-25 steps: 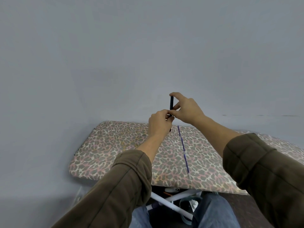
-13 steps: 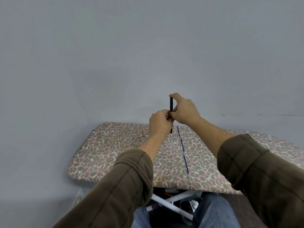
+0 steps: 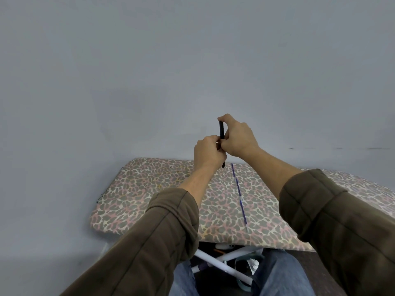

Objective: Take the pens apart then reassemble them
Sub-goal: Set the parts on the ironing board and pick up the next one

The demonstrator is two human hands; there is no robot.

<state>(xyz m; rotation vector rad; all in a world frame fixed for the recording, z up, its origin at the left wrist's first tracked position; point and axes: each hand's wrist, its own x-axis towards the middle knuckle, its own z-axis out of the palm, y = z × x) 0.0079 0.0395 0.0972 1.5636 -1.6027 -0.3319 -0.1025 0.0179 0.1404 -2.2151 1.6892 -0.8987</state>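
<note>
The left hand (image 3: 208, 153) and right hand (image 3: 238, 137), both closed on 1 upright black pen (image 3: 221, 130) above the leopard-print board (image 3: 149, 195), work its middle joint, best twisted straight along its axis, while a blue refill (image 3: 239, 192) lies below.

Leopard print under plain grey

Black pen (image 3: 221, 130); blue refill (image 3: 239, 192); worktop (image 3: 149, 195) spotted brown, pink, cream; olive-brown sleeves (image 3: 154, 242); blue jeans (image 3: 277, 276); white legs (image 3: 220, 264); grey wall (image 3: 149, 71).
</note>
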